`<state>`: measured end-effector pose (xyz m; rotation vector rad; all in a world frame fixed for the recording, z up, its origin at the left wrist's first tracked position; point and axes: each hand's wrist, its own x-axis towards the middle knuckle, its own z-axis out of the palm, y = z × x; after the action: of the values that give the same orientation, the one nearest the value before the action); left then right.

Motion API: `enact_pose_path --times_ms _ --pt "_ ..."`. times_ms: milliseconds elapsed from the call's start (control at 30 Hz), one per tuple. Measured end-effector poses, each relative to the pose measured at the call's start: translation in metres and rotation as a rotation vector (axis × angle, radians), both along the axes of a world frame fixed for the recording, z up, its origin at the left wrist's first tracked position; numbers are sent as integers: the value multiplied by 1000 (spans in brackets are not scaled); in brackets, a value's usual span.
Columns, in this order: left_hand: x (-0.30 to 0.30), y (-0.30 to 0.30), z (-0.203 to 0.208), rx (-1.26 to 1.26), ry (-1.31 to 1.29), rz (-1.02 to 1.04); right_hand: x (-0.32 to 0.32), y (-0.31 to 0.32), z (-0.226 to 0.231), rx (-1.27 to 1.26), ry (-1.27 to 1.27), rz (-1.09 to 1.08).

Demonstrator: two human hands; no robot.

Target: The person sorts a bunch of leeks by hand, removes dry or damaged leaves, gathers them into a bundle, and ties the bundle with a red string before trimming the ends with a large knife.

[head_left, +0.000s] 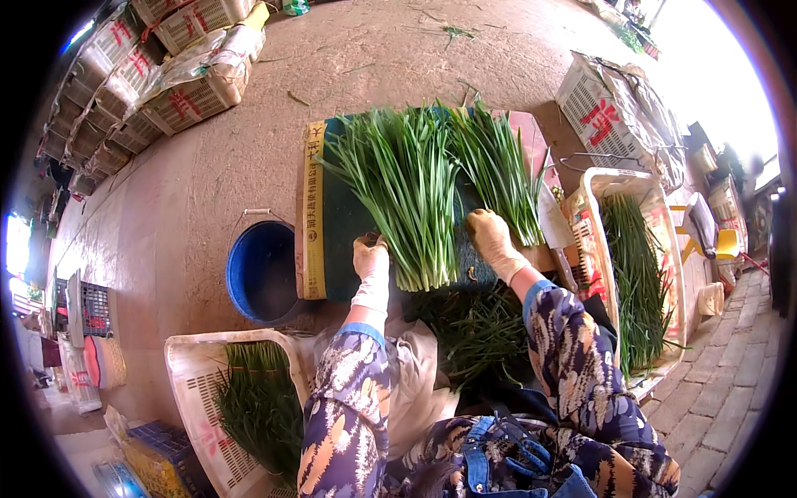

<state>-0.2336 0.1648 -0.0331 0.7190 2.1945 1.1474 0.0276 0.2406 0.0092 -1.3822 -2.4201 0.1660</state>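
A large bunch of garlic chives [407, 183] lies on the dark green board, its pale cut ends toward me. My left hand [371, 257], in a tan glove, is beside its left edge with the fingers curled in; what they hold, if anything, is hidden. Also gloved, my right hand [493, 239] rests between that bunch and a smaller bunch of chives [506, 178], its fingers bent and closed; I cannot make out anything in them. To the right of the smaller bunch lies a broad-bladed knife [554, 222], its handle toward me.
A blue bucket [264, 272] stands left of the board [344, 241]. Crates of chives flank me, one white crate [187, 373] at lower left and another crate [677, 290] at right. Loose leaves [481, 332] lie below the board. Stacked crates [187, 100] fill the far left.
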Motion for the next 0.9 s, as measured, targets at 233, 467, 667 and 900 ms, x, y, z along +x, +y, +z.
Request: enact_pose_path --times_ms 233,467,667,900 --pt "21 11 19 82 -259 -48 26 18 -13 -731 632 -143" --pt "2 -4 14 154 -531 -33 4 1 17 -1157 1297 67" --pt "16 -2 18 140 -562 -40 -1 8 39 -478 731 -4" --pt "34 9 20 -10 171 -229 -60 3 73 -43 270 430"
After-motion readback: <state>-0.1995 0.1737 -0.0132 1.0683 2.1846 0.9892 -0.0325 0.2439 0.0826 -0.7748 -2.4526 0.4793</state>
